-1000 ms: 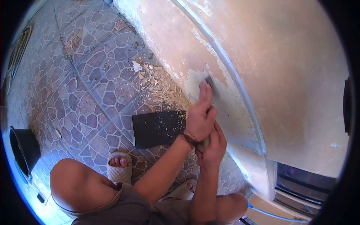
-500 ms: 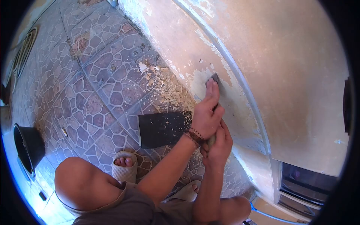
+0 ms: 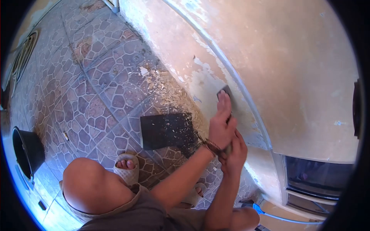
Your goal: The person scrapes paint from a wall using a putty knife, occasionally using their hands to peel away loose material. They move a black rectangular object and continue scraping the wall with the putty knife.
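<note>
A paint scraper (image 3: pixel 224 91) lies with its dark flat blade against the lower wall, over a pale patch where the paint is gone. My left hand (image 3: pixel 222 129), with a braided bracelet at its wrist, grips the tool's front part and presses two stretched fingers along it toward the blade. Behind it, my right hand (image 3: pixel 236 154) is closed around the handle, which is mostly hidden by the fingers. Peeling paint (image 3: pixel 200 63) edges the bare patch on the wall (image 3: pixel 289 84).
Paint flakes (image 3: pixel 169 90) are heaped along the wall's foot. A black flat sheet (image 3: pixel 165 131) sprinkled with chips lies on the stone-patterned floor (image 3: pixel 100 104). A black bucket (image 3: pixel 36 150) stands at left. A raised ledge (image 3: pixel 246 82) runs along the wall; a blue-handled tool (image 3: pixel 285 219) lies lower right.
Both hands and the scraper have shifted slightly right and down in view. The pale bare patch beside the blade shows more fully. The camera view has moved a little too.
</note>
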`<action>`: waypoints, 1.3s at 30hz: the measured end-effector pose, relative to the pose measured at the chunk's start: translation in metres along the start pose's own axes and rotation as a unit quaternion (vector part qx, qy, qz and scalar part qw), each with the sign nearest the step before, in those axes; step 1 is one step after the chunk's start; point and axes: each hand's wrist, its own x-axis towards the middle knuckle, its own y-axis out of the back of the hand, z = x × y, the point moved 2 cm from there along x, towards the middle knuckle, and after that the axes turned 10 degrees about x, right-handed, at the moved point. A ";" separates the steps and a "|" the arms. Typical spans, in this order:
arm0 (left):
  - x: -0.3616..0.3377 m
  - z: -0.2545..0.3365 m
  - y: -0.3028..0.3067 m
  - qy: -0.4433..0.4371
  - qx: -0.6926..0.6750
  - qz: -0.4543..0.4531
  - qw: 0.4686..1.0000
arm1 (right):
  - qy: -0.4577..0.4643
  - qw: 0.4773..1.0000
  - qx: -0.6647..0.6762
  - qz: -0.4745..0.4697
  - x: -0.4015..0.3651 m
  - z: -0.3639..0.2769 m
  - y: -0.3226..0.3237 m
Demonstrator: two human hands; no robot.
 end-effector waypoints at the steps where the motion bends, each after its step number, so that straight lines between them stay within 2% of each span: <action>1: -0.005 0.009 -0.006 -0.002 -0.007 0.000 1.000 | 0.007 1.000 0.007 0.003 -0.004 -0.005 0.012; 4: -0.008 0.018 -0.007 0.008 -0.021 -0.015 1.000 | 0.006 1.000 0.021 0.009 -0.010 -0.009 0.016; 12: 0.048 0.001 0.042 0.019 0.002 -0.027 0.999 | 0.015 0.999 0.045 -0.024 0.005 0.007 -0.059; 14: 0.043 0.002 0.044 0.041 0.009 -0.041 0.998 | 0.013 0.999 0.045 -0.003 0.000 0.007 -0.051; 17: 0.017 0.014 0.020 -0.006 0.063 -0.031 0.997 | 0.004 0.998 0.062 0.012 -0.009 0.001 -0.019; 19: 0.014 0.019 0.013 0.008 0.061 -0.027 0.998 | -0.005 0.997 0.069 0.024 -0.012 -0.002 -0.010; 20: 0.012 0.020 0.010 0.014 0.060 -0.027 0.998 | -0.008 0.997 0.069 0.031 -0.013 -0.004 -0.011; 23: 0.023 0.008 0.023 -0.039 0.105 -0.027 0.993 | -0.011 0.998 0.060 0.024 -0.007 0.000 -0.032; 26: 0.050 0.003 0.052 0.028 0.068 -0.072 0.995 | -0.008 0.997 0.078 -0.001 0.000 0.012 -0.063; 27: 0.054 0.000 0.058 0.014 0.093 -0.075 0.993 | -0.010 0.996 0.084 -0.014 0.000 0.016 -0.069; 30: 0.045 -0.005 0.049 0.056 0.009 -0.057 0.997 | -0.002 0.998 0.061 -0.004 -0.002 0.008 -0.064; 33: 0.018 0.005 0.017 -0.025 0.061 -0.008 0.998 | 0.010 0.999 0.037 0.009 -0.004 0.001 -0.021; 36: 0.009 0.011 0.007 0.000 0.051 -0.021 0.998 | -0.009 0.999 0.044 0.019 -0.006 -0.002 -0.005; 39: 0.019 0.002 0.020 -0.028 0.083 -0.029 0.996 | 0.007 0.998 0.057 0.038 -0.005 0.008 -0.026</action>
